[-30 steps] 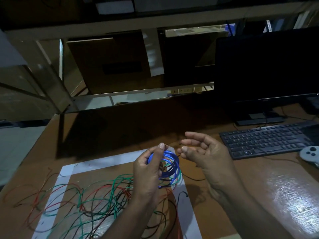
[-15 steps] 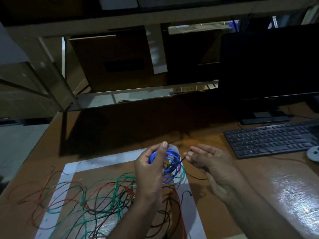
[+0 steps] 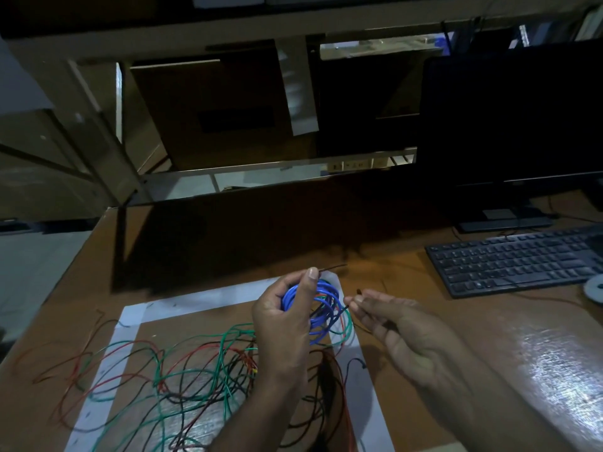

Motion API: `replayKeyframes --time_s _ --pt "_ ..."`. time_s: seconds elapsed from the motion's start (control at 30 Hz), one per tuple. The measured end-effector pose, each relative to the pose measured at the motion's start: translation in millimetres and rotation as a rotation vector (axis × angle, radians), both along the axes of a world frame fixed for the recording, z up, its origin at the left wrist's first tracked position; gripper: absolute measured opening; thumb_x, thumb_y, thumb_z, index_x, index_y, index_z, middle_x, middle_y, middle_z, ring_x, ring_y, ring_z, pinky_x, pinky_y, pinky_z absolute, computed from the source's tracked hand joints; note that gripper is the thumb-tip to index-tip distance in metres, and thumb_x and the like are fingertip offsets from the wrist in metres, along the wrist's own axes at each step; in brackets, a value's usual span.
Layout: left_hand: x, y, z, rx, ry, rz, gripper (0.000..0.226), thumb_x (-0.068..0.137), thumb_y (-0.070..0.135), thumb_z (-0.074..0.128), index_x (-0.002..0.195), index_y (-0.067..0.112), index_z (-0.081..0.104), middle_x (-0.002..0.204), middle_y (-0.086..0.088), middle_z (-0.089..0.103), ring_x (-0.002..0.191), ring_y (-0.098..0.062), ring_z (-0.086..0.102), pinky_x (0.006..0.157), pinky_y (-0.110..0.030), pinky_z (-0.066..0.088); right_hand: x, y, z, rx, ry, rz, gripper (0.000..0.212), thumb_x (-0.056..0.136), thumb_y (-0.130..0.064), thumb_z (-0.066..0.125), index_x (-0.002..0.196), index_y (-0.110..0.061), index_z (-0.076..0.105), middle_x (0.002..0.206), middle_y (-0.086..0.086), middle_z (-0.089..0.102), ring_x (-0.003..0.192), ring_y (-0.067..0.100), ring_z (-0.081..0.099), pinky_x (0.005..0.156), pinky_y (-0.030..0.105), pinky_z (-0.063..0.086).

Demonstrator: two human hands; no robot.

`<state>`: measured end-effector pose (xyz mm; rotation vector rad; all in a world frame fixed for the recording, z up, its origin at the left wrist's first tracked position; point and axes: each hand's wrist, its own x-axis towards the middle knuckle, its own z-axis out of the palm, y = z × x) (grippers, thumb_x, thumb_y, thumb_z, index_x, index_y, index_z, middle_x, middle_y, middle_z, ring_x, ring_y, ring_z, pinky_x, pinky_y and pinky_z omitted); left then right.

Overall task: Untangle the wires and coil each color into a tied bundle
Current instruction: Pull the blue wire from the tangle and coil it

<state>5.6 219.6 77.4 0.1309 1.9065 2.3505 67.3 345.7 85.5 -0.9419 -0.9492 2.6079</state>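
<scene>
The blue coil (image 3: 321, 309) is being gripped by the left hand (image 3: 287, 321) while, just beside it, a dark tie wire (image 3: 341, 309) newly lowered is being pinched by the right hand (image 3: 401, 331), so binding is being started.

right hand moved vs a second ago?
Yes. The right hand has dropped and drawn in toward the blue coil; its fingertips, earlier level with the keyboard, now sit below its near edge, pinching a thin dark wire.

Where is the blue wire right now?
In the head view, the blue wire coil is held up in the left hand, just left of the right hand, above the tangled wires.
</scene>
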Motion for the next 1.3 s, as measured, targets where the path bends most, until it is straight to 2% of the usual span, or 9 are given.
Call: replayKeyframes --time_s 0.07,0.13,0.33,0.43,0.67,0.8,0.93,1.23,1.3 --pt "-0.3 -0.1 0.0 -0.001 0.002 -0.004 0.014 0.088 0.036 0.072 0.086 0.024 0.079 0.078 0.002 0.074 0.068 -0.012 0.069 0.059 -0.023 0.054 1.3 -2.6 -1.0 -0.028 -0.012 0.02 0.033 0.085 0.019 0.06 0.118 0.013 0.056 0.079 0.023 0.076 0.067 0.023 0.077 0.06 0.023 0.062" --pt "0.0 0.1 0.7 -0.004 0.0 -0.001 0.016 0.085 0.038 0.073 0.086 0.024 0.08 0.079 0.0 0.074 0.069 -0.013 0.07 0.059 -0.023 0.054 0.8 -3.6 0.5 -0.022 -0.008 0.032 0.029 0.085 0.017 0.062 0.113 0.011 0.06 0.08 0.022 0.076 0.068 0.021 0.077 0.06 0.022 0.062" --pt "1.5 -0.1 2.3 -0.02 -0.018 -0.011 0.013 0.086 0.035 0.073 0.086 0.023 0.078 0.074 0.01 0.072 0.066 -0.004 0.067 0.057 -0.018 0.053 0.2 -3.9 13.6 0.07 0.069 0.048 0.024 0.085 0.012 0.063 0.107 0.004 0.068 0.086 0.018 0.077 0.071 0.016 0.075 0.068 0.022 0.063" --pt "3.8 0.5 6.7 -0.006 -0.017 -0.02 0.016 0.082 0.035 0.072 0.088 0.021 0.076 0.069 0.016 0.07 0.06 0.004 0.062 0.052 -0.012 0.047 3.3 -6.8 19.8 0.135 0.133 0.017 0.02 0.087 0.012 0.062 0.103 0.003 0.068 0.08 0.015 0.076 0.069 0.016 0.074 0.064 0.02 0.061" --pt "6.4 0.9 8.4 0.02 -0.058 -0.029 0.025 0.08 0.039 0.072 0.094 0.019 0.078 0.068 0.014 0.068 0.053 0.002 0.058 0.05 -0.013 0.047 8.7 -11.0 22.6 0.241 0.198 -0.025 0.012 0.087 0.007 0.064 0.097 0.0 0.066 0.081 0.013 0.073 0.075 0.018 0.073 0.069 0.021 0.06" --pt "7.2 1.7 8.1 0.039 -0.076 -0.046 0.03 0.08 0.038 0.072 0.096 0.014 0.078 0.067 0.011 0.067 0.051 0.0 0.057 0.049 -0.015 0.047 10.8 -9.9 22.0 0.259 0.225 -0.018 0.014 0.081 0.001 0.068 0.095 0.0 0.066 0.08 0.013 0.073 0.074 0.018 0.072 0.069 0.021 0.06" --pt "8.4 3.2 8.1 0.054 -0.081 -0.047 0.022 0.078 0.037 0.073 0.088 0.018 0.078 0.064 0.009 0.065 0.048 -0.001 0.053 0.049 -0.016 0.047 11.4 -9.7 20.8 0.274 0.258 -0.01 0.02 0.074 -0.003 0.072 0.093 0.0 0.067 0.081 0.015 0.073 0.074 0.019 0.073 0.068 0.022 0.06" --pt "12.2 2.8 10.0 0.046 -0.09 -0.065 0.021 0.077 0.039 0.074 0.087 0.022 0.079 0.072 0.005 0.071 0.056 -0.003 0.063 0.05 -0.019 0.052 11.6 -8.8 17.7 0.3 0.269 -0.015 0.02 0.074 -0.004 0.072 0.094 -0.001 0.068 0.082 0.015 0.074 0.075 0.02 0.073 0.068 0.022 0.06" --pt "13.5 2.8 11.7 0.062 -0.092 -0.067 0.021 0.078 0.036 0.073 0.09 0.019 0.078 0.071 0.005 0.07 0.053 -0.003 0.061 0.048 -0.017 0.05 12.0 -8.9 18.3 0.298 0.277 -0.013 0.021 0.074 -0.004 0.072 0.094 -0.001 0.068 0.082 0.014 0.073 0.075 0.02 0.072 0.068 0.022 0.06"
